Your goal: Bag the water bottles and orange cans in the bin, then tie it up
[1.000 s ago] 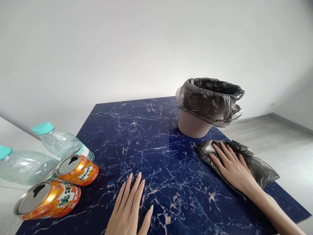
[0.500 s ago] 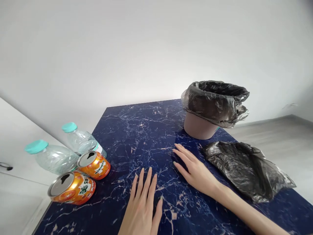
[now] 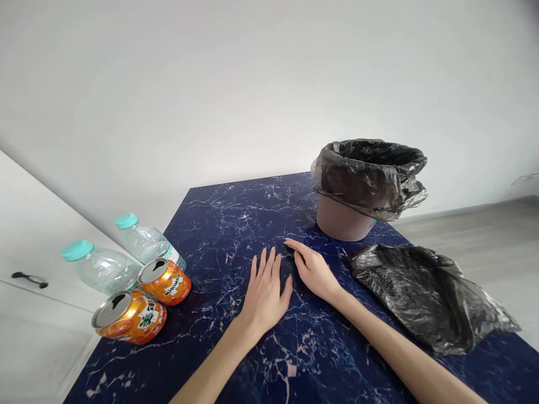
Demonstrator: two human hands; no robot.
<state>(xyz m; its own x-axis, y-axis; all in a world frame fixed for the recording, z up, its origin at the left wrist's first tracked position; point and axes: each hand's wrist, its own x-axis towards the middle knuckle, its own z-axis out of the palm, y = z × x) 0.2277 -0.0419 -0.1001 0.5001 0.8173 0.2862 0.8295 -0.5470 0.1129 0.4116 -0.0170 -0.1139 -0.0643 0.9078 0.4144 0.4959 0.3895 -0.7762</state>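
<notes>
My left hand (image 3: 266,289) is spread over the dark blue marbled table (image 3: 236,224), palm down, holding nothing. Close beside it, my right hand (image 3: 312,269) has its fingers stretched out toward the left, also with nothing in it. Beyond my right hand stands a pinkish-grey trash bin (image 3: 343,219), its rim covered by a black plastic liner (image 3: 362,179). A second black plastic bag (image 3: 416,292) lies crumpled to the right of my right forearm. Two orange soda cans, a nearer one (image 3: 132,320) and a farther one (image 3: 166,283), stand opened at the left.
Behind the cans are two clear plastic bottles with turquoise caps, one nearer (image 3: 101,269) and one farther (image 3: 147,241). A white cabinet with a dark handle (image 3: 30,279) is at the left. A pale wall (image 3: 252,101) rises behind the table, and grey floor (image 3: 475,224) shows at right.
My left hand has moved forward and to the right across the table. My right hand has shifted a little left, its fingers now closer together. The bin, cans, bottles and loose bag stay put.
</notes>
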